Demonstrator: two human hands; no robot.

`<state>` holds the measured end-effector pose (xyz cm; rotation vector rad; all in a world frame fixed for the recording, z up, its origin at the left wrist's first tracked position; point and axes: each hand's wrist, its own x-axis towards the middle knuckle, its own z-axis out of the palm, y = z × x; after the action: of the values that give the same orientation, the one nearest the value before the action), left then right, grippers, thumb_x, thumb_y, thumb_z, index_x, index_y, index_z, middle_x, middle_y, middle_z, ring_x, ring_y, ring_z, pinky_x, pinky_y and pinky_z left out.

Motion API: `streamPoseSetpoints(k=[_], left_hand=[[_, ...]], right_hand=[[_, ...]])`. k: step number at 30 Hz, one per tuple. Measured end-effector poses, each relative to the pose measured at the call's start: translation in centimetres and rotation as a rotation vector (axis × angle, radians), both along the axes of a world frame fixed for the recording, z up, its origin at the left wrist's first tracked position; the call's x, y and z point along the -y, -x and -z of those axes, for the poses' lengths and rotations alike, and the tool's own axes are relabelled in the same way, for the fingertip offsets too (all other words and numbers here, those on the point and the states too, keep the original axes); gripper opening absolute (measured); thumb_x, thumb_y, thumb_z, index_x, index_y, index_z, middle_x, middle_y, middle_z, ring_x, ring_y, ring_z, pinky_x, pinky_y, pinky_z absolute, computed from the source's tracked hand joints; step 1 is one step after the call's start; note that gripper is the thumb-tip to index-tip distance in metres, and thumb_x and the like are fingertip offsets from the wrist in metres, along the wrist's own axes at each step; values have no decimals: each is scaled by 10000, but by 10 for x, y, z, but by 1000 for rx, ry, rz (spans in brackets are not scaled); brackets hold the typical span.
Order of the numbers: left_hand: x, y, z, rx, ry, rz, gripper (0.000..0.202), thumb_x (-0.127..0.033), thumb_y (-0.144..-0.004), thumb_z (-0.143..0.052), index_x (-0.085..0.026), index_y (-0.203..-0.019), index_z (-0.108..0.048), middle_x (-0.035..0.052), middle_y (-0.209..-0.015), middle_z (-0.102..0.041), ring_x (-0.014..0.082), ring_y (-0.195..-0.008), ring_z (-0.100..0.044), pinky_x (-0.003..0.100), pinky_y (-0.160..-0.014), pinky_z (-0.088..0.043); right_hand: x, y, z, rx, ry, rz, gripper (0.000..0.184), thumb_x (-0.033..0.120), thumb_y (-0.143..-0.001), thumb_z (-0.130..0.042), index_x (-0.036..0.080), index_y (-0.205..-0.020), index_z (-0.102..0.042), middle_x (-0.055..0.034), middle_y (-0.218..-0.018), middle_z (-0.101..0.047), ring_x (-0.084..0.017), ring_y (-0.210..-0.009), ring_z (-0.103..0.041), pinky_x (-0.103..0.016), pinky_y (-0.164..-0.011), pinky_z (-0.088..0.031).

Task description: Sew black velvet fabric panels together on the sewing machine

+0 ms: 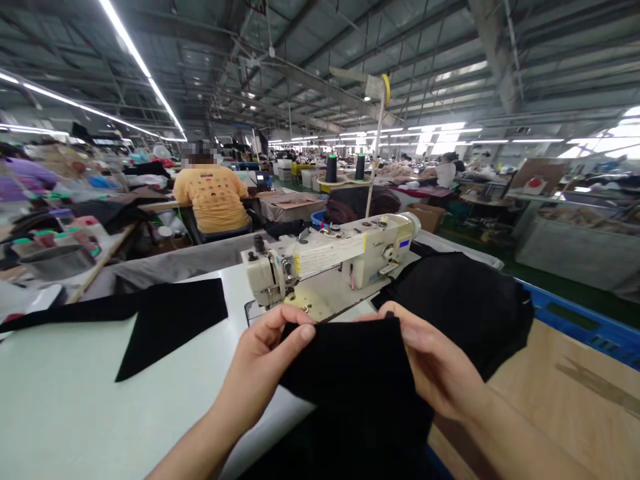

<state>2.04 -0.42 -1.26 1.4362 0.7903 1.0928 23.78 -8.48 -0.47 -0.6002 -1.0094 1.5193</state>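
My left hand pinches the upper left edge of a piece of black fabric, thumb on top. My right hand grips the fabric's upper right edge, its fingers curled around it. The fabric hangs down between both hands, just in front of a cream sewing machine standing on the white table.
A long black fabric strip lies on the table to the left. A heap of black cloth sits right of the machine, with a blue crate beyond it. A person in a yellow shirt sits ahead with their back to me.
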Motion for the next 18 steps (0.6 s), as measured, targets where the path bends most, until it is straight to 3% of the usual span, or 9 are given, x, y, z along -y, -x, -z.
streamPoseSetpoints(k=[2,5,6,7,10,13,15,18], left_hand=[[10,13,-21,-98,-75,-78,259,-451,-754,-790,-217,-780,-682,-18,-702,-668,114,-637,-569,178,-582,-441],[22,26,-46,-256,-151,-109,232,-450,-767,-763,-229,-768,-692,-14,-661,-664,134,-626,-584,184,-554,-453],[25,29,-52,-303,-170,-111,225,-450,-771,-751,-232,-759,-695,-12,-645,-659,142,-624,-589,189,-547,-457],[28,31,-57,-347,-189,-119,221,-447,-773,-742,-232,-747,-697,-8,-637,-658,151,-630,-596,192,-541,-458],[35,39,-67,-427,-218,-148,213,-442,-776,-731,-237,-732,-699,0,-635,-657,169,-661,-616,192,-524,-453],[38,58,-72,-408,-153,-78,204,-442,-754,-757,-244,-769,-711,-5,-616,-633,174,-653,-614,201,-524,-458],[38,76,-75,-370,-57,57,286,-414,-668,-834,-260,-887,-732,-17,-618,-622,162,-592,-588,206,-488,-437],[35,103,-77,-412,60,263,617,-312,-551,-908,-304,-1132,-700,-25,-689,-641,154,-573,-570,217,-487,-420]], right_hand=[[-3,2,5,64,17,-101,456,485,-748,-818,234,-1090,-652,-16,-949,-661,-155,-860,-636,-236,-746,-488],[-4,8,5,151,8,-327,1026,445,-455,-985,306,-1358,-519,-29,-1166,-641,-223,-1090,-617,-322,-945,-468],[-4,12,4,162,-3,-387,1093,420,-398,-1001,309,-1369,-513,-35,-1211,-629,-249,-1160,-588,-352,-1003,-440],[-4,17,2,163,-15,-411,1060,413,-376,-1004,295,-1327,-551,-38,-1210,-628,-266,-1192,-569,-364,-1031,-422],[-6,32,-2,161,-68,-389,705,448,-400,-986,231,-986,-659,-24,-1053,-637,-249,-1074,-595,-330,-958,-461],[-10,42,-2,174,-133,-369,539,401,-480,-967,204,-705,-519,10,-903,-594,-138,-804,-563,-232,-742,-468],[-10,42,0,172,-85,-382,541,361,-566,-935,205,-668,-427,32,-816,-570,-85,-671,-486,-190,-612,-403],[-12,33,4,338,29,-380,387,295,-616,-892,227,-764,-541,31,-753,-588,-105,-635,-495,-205,-557,-379]])
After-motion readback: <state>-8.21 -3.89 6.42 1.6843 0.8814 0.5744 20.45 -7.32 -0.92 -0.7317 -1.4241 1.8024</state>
